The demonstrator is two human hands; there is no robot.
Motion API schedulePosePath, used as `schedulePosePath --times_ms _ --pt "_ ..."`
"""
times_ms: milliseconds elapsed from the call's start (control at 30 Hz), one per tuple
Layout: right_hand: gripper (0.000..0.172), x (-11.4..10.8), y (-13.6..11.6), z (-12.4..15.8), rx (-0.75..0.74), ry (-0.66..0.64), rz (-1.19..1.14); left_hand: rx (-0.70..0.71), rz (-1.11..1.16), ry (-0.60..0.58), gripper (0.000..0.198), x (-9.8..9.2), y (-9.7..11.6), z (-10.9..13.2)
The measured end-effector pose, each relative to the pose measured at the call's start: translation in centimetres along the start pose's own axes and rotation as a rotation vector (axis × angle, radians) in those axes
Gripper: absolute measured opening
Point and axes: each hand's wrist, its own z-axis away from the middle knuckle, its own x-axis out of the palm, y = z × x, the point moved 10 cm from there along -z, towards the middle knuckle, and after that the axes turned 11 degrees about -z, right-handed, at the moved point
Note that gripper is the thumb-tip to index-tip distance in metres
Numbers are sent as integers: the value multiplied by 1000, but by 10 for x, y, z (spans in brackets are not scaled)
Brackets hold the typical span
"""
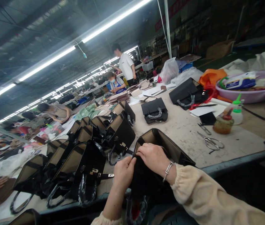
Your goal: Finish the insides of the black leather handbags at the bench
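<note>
Head camera, one: worn at head height, facing forward across bench [181,128], frame tilted sideways; hands [154,158] close, at lower centre; ceiling lights [115,21] overhead, beyond.

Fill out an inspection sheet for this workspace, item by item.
Surface: pale tabletop, scuffed and dark-flecked.
Job's things: open black bag with tan lining in hand; similar black bags with plastic-wrapped handles clustered left.
Clutter: silver metal scissors, amber-filled jar with red top, translucent bottle with green cap, purple plastic basin holding mixed items, all to the right.
Hands: bare left hand pinches the open bag's edge; bare right hand curls its fingers there, thumb hidden.
Cables: on the tabletop, nothing seen; thin cord with a blue end hangs overhead.
Surroundings: white tube lights above; person in a white shirt standing beyond.
</note>
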Motion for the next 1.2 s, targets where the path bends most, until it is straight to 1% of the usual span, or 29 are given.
schedulePosePath --times_ms 200,500,700,833,900,967,1067,1200 --pt "19 -4 7 -4 19 -14 6 -21 27 3 37 2 -4 0" --pt "19 0 6 -10 20 -7 -24 -20 25 -24 37 4 -6 -1" --pt "18 3 7 -13 36 -38 -15 -10 50 -24 37 4 -5 -1" --pt "17 2 7 -15 42 -34 -9 2 75 -34 36 5 -4 -2" --pt "23 3 3 -16 3 -58 9 5 82 -44 36 6 -4 -3" --pt "25 6 -4 -18 -61 -115 38 4 80 -48 36 6 -5 -4" --pt "21 9 -11 -22 -124 -198 109 10 67 -51 36 8 -6 -6" --pt "19 2 -24 -34 -197 -237 255 42 26 -58 34 8 -5 -10"
